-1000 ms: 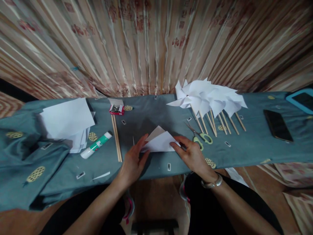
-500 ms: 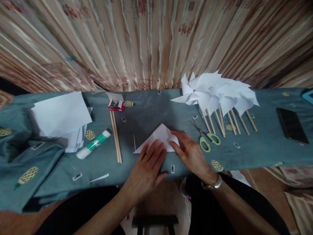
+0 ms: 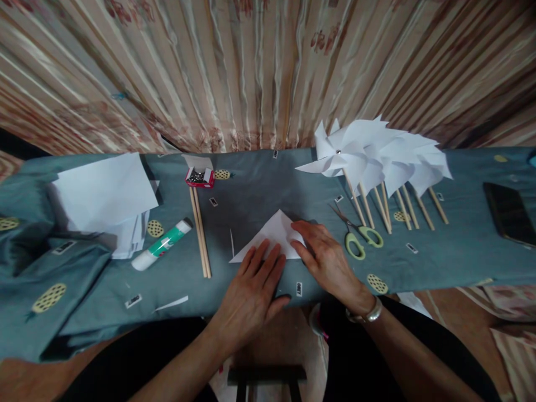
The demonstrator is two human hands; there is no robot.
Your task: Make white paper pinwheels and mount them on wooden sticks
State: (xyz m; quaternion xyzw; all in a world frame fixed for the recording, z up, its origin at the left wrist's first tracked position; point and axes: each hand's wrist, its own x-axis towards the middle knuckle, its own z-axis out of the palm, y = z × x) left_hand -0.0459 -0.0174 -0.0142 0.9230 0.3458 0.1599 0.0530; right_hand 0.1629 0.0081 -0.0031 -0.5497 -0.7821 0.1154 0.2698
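A white sheet of paper folded into a triangle [image 3: 275,228] lies in front of me, its peak pointing away. My left hand [image 3: 250,293] rests flat on its lower edge, fingers stretched out and thumb apart. On the right side of the triangle lies my right hand [image 3: 330,262], with index finger and thumb apart on the paper; the right corner is hidden by it. Green-handled scissors [image 3: 355,231] lie partly spread just right of that hand. Left of the triangle is a thin paper strip [image 3: 231,244].
White paper pinwheels [image 3: 379,156] on wooden sticks lie at the back right, with a phone [image 3: 508,212] beyond. To the left are two sticks [image 3: 201,234], a red box of metal pins [image 3: 200,177], a glue stick [image 3: 162,244] and stacked paper [image 3: 106,190]. A paper scrap [image 3: 172,303] lies near the front edge.
The view has shifted slightly, so the things at right appear farther right. Both hands stay on the folded paper in nearly the same pose.
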